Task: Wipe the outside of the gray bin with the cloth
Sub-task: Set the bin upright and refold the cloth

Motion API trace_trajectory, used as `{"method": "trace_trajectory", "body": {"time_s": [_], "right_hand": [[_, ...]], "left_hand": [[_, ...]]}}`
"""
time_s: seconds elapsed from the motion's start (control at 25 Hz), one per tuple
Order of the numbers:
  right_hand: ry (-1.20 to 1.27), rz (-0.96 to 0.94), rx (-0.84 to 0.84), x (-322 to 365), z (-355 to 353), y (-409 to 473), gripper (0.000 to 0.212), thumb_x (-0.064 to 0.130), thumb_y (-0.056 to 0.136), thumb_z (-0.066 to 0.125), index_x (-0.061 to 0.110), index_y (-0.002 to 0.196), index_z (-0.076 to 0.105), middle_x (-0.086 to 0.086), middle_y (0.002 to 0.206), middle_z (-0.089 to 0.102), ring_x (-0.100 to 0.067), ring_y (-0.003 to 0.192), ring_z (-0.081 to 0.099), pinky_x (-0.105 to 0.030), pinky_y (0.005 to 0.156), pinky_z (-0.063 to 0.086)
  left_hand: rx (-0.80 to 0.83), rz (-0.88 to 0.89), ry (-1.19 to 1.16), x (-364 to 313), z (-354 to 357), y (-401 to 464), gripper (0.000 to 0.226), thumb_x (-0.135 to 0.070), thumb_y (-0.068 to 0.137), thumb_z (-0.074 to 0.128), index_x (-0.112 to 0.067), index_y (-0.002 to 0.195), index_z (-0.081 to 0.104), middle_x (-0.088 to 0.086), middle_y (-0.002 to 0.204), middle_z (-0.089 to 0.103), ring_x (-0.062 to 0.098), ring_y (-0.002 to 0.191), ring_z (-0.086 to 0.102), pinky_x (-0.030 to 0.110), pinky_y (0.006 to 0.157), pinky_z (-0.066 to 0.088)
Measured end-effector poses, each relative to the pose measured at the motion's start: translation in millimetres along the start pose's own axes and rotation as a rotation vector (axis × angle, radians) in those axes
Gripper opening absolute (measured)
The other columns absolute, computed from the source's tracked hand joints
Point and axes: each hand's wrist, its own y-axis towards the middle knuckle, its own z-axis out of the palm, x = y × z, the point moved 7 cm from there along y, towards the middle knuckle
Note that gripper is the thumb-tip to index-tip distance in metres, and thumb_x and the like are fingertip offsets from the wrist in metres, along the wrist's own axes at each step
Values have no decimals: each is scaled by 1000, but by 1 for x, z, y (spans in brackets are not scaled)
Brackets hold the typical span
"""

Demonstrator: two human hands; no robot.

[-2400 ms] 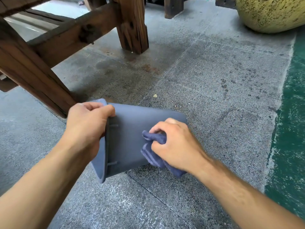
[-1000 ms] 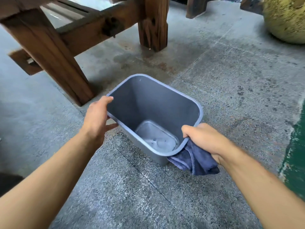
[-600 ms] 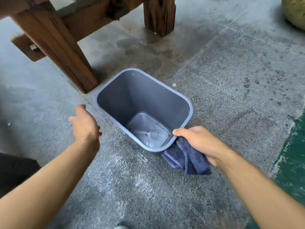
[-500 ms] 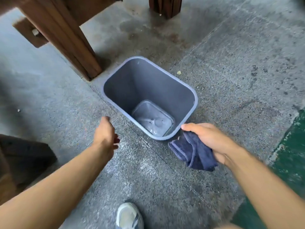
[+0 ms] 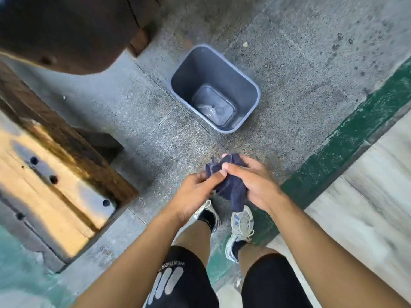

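Note:
The gray bin (image 5: 189,70) stands upright on the concrete floor, its open top facing me and its inside bare. Both of my hands are well in front of it, above my feet, and neither touches it. A crumpled dark blue cloth (image 5: 230,185) sits between them. My right hand (image 5: 255,185) grips the bulk of the cloth from the right. My left hand (image 5: 195,194) pinches its left edge with thumb and fingers.
A wooden bench (image 5: 55,174) with dark bolt holes stands at the left, and a dark wooden beam (image 5: 66,30) fills the top left near the bin. A green painted strip (image 5: 333,156) runs diagonally at the right. My two shoes (image 5: 240,230) are below my hands.
The bin was tipped on its side and wiped, then set upright and let go. I have risen and backed away, and my left hand has come over onto the cloth.

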Motion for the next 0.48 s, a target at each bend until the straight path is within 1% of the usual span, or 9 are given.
{"method": "trace_trajectory", "body": {"time_s": [0.08, 0.12, 0.2, 0.28, 0.36, 0.4, 0.48], "right_hand": [[-36, 14, 26, 15, 29, -38, 46, 7, 73, 82, 1, 116, 68, -25, 116, 71, -37, 101, 69, -56, 97, 53], [-58, 18, 35, 25, 44, -56, 46, 4, 75, 82, 2, 118, 67, -26, 119, 70, -38, 103, 68, -57, 98, 53], [-76, 10, 41, 44, 67, -86, 44, 5, 75, 79, 4, 118, 70, -26, 119, 71, -42, 108, 68, -55, 99, 52], [-126, -17, 23, 67, 90, -122, 36, 4, 76, 75, 6, 111, 73, -24, 115, 73, -41, 108, 68, -52, 99, 53], [-209, -41, -36, 86, 108, -156, 29, -1, 76, 69, 4, 104, 75, -23, 107, 74, -38, 102, 69, -51, 98, 52], [-248, -50, -74, 94, 115, -168, 26, -1, 73, 66, 3, 97, 75, -23, 101, 72, -36, 96, 68, -51, 95, 51], [-268, -74, -135, 108, 125, -189, 22, 3, 64, 62, 3, 84, 72, -23, 90, 65, -33, 90, 60, -47, 84, 47]], "left_hand": [[-25, 39, 55, -23, -12, -44, 10, -22, 93, 69, -13, 96, 73, -2, 88, 76, 13, 81, 69, 29, 76, 56], [-32, 70, 64, -36, -17, -65, 9, -20, 92, 70, -13, 96, 73, -3, 86, 74, 12, 79, 68, 28, 72, 55], [-56, 117, 49, -57, -23, -102, 3, -17, 92, 70, -15, 94, 72, -5, 82, 73, 9, 75, 67, 24, 69, 52], [-95, 140, 22, -83, -29, -140, 4, -12, 91, 71, -15, 94, 70, -2, 82, 73, 10, 73, 66, 25, 69, 53], [-145, 145, 20, -105, -35, -173, 9, -4, 87, 70, -11, 92, 68, 1, 79, 71, 12, 71, 65, 29, 69, 55], [-175, 147, 53, -116, -39, -184, 7, -3, 85, 70, -8, 88, 68, 1, 75, 69, 12, 67, 63, 30, 68, 53], [-232, 148, 123, -131, -49, -204, 5, -3, 82, 69, -5, 78, 67, 0, 68, 64, 9, 59, 57, 27, 62, 47]]}}
